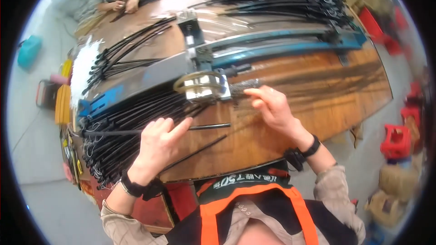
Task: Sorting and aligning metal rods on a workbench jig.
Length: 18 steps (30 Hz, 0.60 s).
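My left hand [160, 143] is closed around a long, thin black rod [210, 127], which lies nearly level across the front of the table. To the right of the metal clamp block [200, 89], my right hand [276, 109] is raised with its thumb and forefinger brought together. Whatever is between those fingertips, if anything, is too small to make out. A pile of small grey pieces [245, 85] lies by the block, close to the right fingertips. Many black rods [131, 115] with thin loops at their left ends are heaped beside and under my left hand.
A long blue and grey metal rail [281, 50] crosses the wooden table [318, 104]. More black rods [281, 0] are stacked on the far side, where another person's hands [127, 5] work at the far left. Red stools [395, 140] stand on the floor at the right.
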### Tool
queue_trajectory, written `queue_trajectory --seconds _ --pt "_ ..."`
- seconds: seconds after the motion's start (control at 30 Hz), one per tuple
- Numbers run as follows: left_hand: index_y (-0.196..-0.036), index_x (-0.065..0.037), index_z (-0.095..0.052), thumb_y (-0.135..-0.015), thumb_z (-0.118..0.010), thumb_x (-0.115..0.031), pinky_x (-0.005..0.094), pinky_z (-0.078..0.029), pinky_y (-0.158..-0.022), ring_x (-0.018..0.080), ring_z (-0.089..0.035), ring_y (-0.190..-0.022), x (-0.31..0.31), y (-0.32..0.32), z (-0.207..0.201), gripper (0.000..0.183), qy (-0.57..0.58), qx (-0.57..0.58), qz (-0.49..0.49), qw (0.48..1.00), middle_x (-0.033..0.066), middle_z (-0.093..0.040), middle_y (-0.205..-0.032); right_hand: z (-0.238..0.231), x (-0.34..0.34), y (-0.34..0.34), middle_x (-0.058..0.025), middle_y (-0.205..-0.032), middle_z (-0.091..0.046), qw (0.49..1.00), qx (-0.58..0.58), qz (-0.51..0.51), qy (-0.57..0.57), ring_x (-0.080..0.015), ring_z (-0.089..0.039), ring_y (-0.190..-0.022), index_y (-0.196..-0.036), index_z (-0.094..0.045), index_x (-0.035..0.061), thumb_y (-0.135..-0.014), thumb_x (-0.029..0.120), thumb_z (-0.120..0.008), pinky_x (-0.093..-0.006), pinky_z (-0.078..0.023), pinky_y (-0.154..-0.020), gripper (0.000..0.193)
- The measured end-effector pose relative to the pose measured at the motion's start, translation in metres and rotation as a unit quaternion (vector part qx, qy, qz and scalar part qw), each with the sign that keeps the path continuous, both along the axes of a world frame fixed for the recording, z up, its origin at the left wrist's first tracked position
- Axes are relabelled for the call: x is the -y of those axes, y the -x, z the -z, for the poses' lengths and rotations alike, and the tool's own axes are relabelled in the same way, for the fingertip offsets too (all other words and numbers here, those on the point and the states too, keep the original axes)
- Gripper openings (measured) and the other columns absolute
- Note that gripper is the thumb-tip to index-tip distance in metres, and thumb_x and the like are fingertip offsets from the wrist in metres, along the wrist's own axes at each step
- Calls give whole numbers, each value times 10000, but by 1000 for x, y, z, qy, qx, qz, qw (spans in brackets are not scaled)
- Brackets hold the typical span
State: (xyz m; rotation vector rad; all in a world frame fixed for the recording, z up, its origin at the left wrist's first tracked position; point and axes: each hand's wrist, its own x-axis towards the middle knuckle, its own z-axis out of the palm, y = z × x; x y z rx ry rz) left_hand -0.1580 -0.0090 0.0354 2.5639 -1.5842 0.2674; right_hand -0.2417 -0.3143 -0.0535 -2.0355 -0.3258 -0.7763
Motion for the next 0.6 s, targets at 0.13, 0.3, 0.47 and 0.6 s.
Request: queue_trajectory --seconds 0.13,0.3,0.47,0.6 --pt "-1126 -155 -680 -821 -667 -91 354 -458 -541 208 -540 -623 -14 -3 -2 311 35 -11 -53 998 33 -478 -671 -2 -1 9 -90 -736 -604 995 -85 -33 40 -250 -578 -707 -968 -689 55 -843 86 -714 -365 -467 -665 131" --pt "-1150 -140 -663 -825 -673 -93 337 -462 -559 206 -537 -633 -6 5 4 329 13 -54 -19 998 35 -489 -700 -2 -37 3 -64 -746 -614 997 40 -21 57 -245 -573 -725 -992 -692 67 -847 137 -715 -373 -460 -662 163" --pt "-1160 -101 -640 -792 -666 -73 332 -466 -583 214 -539 -646 -7 -10 1 370 38 -11 1 999 34 -504 -722 8 5 -8 -47 -804 -629 972 130 73 180 -240 -575 -756 -1040 -673 62 -857 146 -699 -374 -463 -677 203" --pt "-1132 -79 -624 -763 -656 -55 343 -465 -586 227 -533 -642 3 -10 -8 371 55 12 -9 998 36 -500 -720 4 5 -5 -58 -857 -628 979 97 28 178 -249 -572 -773 -1115 -648 54 -882 136 -668 -383 -462 -683 247"
